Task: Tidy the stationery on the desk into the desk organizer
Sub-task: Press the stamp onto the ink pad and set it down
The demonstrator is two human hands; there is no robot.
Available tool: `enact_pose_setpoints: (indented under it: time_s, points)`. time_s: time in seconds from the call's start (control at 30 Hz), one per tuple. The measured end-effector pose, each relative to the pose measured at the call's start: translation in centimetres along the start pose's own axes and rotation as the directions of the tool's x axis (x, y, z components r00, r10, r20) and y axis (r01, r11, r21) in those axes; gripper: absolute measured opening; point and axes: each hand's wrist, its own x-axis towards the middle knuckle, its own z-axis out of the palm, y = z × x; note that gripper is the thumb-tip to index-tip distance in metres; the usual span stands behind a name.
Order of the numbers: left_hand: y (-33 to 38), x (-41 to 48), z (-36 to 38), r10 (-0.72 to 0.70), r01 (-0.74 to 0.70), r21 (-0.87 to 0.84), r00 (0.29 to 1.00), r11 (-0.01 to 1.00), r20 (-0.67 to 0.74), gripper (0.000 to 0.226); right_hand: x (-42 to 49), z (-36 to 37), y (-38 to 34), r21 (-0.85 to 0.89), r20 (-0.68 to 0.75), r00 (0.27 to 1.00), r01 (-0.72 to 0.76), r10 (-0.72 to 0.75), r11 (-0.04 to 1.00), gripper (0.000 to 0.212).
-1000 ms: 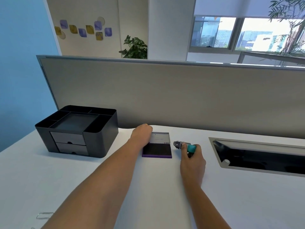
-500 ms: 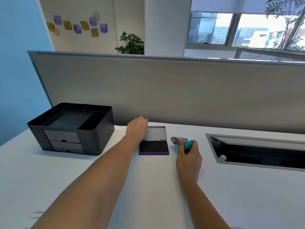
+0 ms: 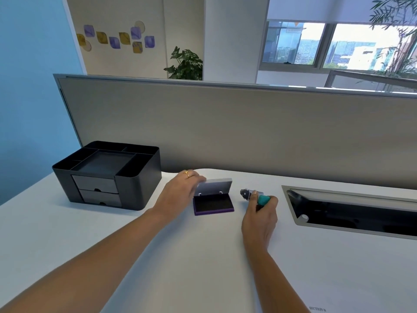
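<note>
Here, left hand (image 3: 178, 195) fingers loosely tipping ink pad (image 3: 213, 199) lid, right hand (image 3: 260, 216) clenching teal tool (image 3: 256, 196), bare desk (image 3: 203, 256) nearer.

Black organizer (image 3: 126, 177) with grey drawers (image 3: 94, 184). Purple-edged ink pad (image 3: 213, 205), dark inside, grey lid. Teal-handled tool (image 3: 262, 199) in my right hand (image 3: 259, 219). Gold ring (image 3: 187, 174) on my left hand (image 3: 178, 195). White desk (image 3: 180, 267), beige partition (image 3: 225, 125), blue wall (image 3: 29, 86).

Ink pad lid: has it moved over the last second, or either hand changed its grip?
The left hand has tipped the ink pad lid up from nearly flat to about half raised, fingertips on its left edge. The right hand still grips the teal-handled tool resting on the desk. The desk organizer is unchanged, nothing in its top trays.
</note>
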Motion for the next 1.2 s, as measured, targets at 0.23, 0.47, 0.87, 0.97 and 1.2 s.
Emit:
enact_pose_setpoints:
  time_s: [0.23, 0.47, 0.87, 0.97, 1.2]
  points:
    - [1.5, -3.7, 0.9, -0.044, 0.051, -0.082, 0.995, 0.995, 0.088, 0.033, -0.1, 0.0, 0.0, 0.025, -0.014, 1.0, 0.022, -0.021, 0.999, 0.024]
    - [1.7, -3.7, 1.0, -0.188, 0.205, -0.043, 0.95, 0.978, 0.249, 0.045, -0.1, -0.1, 0.2, 0.027, -0.026, 0.998, 0.052, -0.051, 0.998, 0.02]
    - [1.9, -3.2, 1.3, -0.287, 0.297, 0.016, 0.904, 0.955, 0.319, 0.038, -0.8, 0.7, -0.2, 0.166, -0.108, 0.992, -0.049, 0.068, 0.985, 0.013]
    - [2.0, -3.1, 1.2, -0.293, 0.307, 0.009, 0.9, 0.952, 0.323, 0.038, -1.7, 2.1, -0.7, 0.17, -0.091, 0.993, -0.056, 0.072, 0.984, 0.017]
    - [2.1, -3.0, 1.1, -0.289, 0.298, 0.025, 0.896, 0.954, 0.336, 0.039, -2.0, 4.0, -0.9, -0.066, -0.123, 0.989, -0.096, 0.088, 0.993, 0.022]
